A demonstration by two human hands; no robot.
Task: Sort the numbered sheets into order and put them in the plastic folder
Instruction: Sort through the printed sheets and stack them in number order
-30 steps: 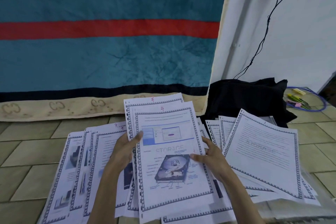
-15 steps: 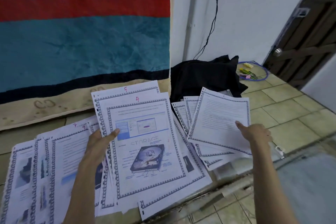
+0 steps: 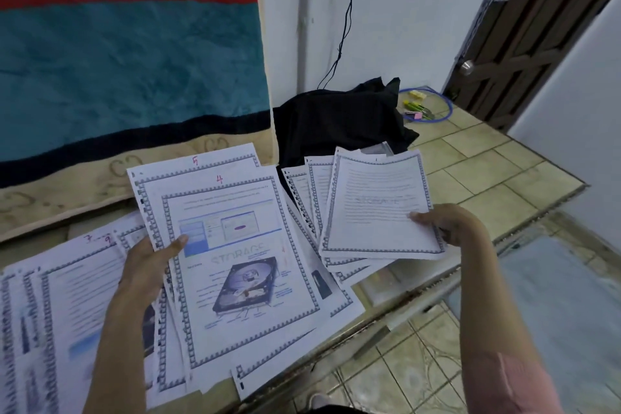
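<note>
My left hand (image 3: 149, 265) grips a stack of printed sheets by its left edge; the top sheet, marked 4 (image 3: 242, 252), shows a hard drive picture, and the sheet marked 5 (image 3: 201, 163) peeks out behind it. My right hand (image 3: 443, 222) pinches the lower right corner of a text sheet (image 3: 379, 208) that tops a fanned pile on the right. More numbered sheets, among them 7 and 9 (image 3: 67, 296), lie spread on the left. A clear plastic folder (image 3: 396, 282) lies partly under the right pile.
The sheets lie on a tiled ledge (image 3: 497, 171) whose edge drops to a lower tiled floor (image 3: 413, 376). A black cloth (image 3: 339, 118) sits behind the piles, with a blue cable and markers (image 3: 426, 107) beyond. A teal blanket (image 3: 127, 54) hangs behind; a dark door (image 3: 524, 30) stands at right.
My right hand left the sheet-4 stack, reached right and now pinches the corner of the text sheet on the right pile. The view swung right. My left hand keeps its grip.
</note>
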